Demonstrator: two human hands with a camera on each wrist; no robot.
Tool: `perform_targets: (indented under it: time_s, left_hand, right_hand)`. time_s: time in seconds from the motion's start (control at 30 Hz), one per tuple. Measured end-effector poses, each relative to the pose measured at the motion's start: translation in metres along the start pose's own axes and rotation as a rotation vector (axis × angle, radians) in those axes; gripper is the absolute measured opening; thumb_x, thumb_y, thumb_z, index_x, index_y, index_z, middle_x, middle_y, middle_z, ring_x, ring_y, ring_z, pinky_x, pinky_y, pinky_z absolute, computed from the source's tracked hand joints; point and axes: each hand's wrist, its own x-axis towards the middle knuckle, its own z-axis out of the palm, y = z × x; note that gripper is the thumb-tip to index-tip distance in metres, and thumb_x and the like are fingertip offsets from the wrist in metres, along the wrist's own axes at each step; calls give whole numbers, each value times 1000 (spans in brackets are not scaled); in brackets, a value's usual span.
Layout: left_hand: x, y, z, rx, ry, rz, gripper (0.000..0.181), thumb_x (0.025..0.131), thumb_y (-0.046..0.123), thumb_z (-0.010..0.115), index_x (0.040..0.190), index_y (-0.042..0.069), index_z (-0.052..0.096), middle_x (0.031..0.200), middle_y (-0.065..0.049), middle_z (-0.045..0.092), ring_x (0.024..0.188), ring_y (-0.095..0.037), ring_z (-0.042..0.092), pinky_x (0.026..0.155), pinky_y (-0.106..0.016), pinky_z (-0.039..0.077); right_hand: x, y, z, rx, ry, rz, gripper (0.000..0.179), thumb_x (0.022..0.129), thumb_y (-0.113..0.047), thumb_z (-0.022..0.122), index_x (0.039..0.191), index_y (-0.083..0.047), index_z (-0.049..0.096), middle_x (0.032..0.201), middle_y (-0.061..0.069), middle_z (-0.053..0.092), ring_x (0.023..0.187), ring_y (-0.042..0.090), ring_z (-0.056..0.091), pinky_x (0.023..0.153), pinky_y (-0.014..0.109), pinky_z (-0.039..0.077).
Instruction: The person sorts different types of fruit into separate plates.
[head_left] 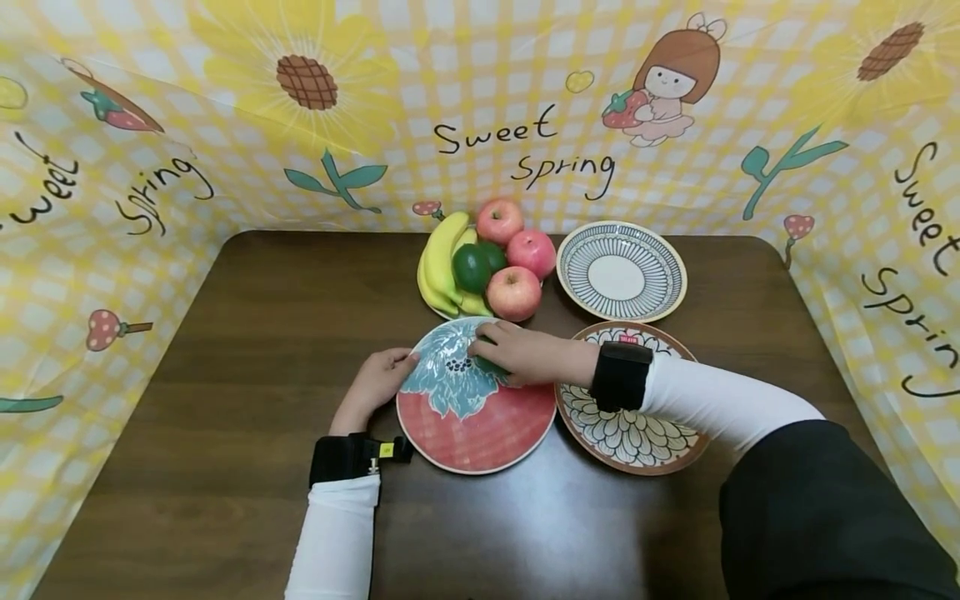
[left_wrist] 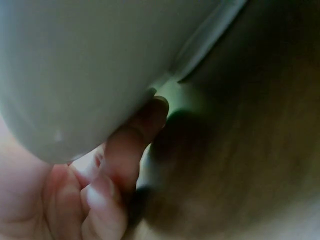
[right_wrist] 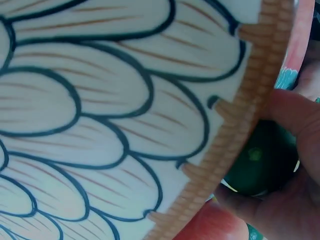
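Note:
My left hand (head_left: 381, 379) grips the left rim of a plate (head_left: 480, 433) with a blue flower over a red ground. In the left wrist view its fingers (left_wrist: 122, 155) curl below the pale underside of the plate (left_wrist: 85, 70). Over the same plate's upper part, my right hand (head_left: 525, 348) holds a smooth, dark green round fruit (right_wrist: 260, 160) between thumb and fingers. Most of this fruit is hidden by the hand in the head view. The right forearm crosses above a brown-rimmed petal-patterned plate (head_left: 633, 437).
Behind the blue-and-red plate, bananas (head_left: 438, 262), pink-red apples (head_left: 513, 293) and dark green fruits (head_left: 472, 268) sit heaped together. A black-and-white striped plate (head_left: 615, 279) stands at the back right. A patterned cloth (head_left: 495, 83) rises behind the brown table (head_left: 247, 375).

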Motion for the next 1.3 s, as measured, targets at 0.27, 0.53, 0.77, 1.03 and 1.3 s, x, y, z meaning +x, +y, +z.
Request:
perform_targets:
  time_s: [0.27, 0.53, 0.77, 1.03, 1.3]
  left_hand:
    - [-5, -1, -1, 11, 9, 0, 45, 108, 30, 50, 134, -5, 63, 124, -25, 70, 118, -37, 64, 108, -53, 48]
    - [-11, -5, 9, -18, 22, -23, 44, 107, 29, 52, 132, -4, 65, 117, -23, 73, 112, -34, 67, 105, -52, 50]
    - [-9, 0, 8, -21, 40, -33, 44, 107, 31, 51, 133, -3, 65, 120, -24, 72, 115, -36, 66, 106, -52, 49]
    - [-5, 2, 5, -3, 62, 5, 43, 107, 28, 52, 131, -5, 66, 118, -24, 73, 115, -36, 66, 106, -53, 49]
    - [-4, 2, 3, 7, 68, 8, 41, 106, 28, 53, 128, -3, 68, 124, -24, 71, 118, -36, 65, 105, -52, 49]
  right_hand:
    - [18, 8, -31, 76, 60, 227, 79, 84, -38, 84, 148, -8, 49, 144, 20, 51, 129, 34, 51, 110, 46, 49]
    - [70, 43, -36, 115, 71, 561, 82, 90, -32, 78, 158, -13, 36, 160, 21, 34, 145, 37, 39, 102, 48, 55]
    - [90, 47, -27, 35, 85, 573, 74, 93, -30, 74, 156, -11, 39, 154, 21, 42, 139, 36, 45, 100, 46, 55]
    - [53, 15, -53, 145, 255, 433, 70, 88, -20, 78, 150, -8, 45, 152, 23, 44, 138, 37, 47, 109, 45, 51]
    - [-3, -56, -18, -112, 97, -121, 52, 88, -26, 75, 135, -15, 57, 135, 9, 58, 123, 23, 60, 105, 32, 53]
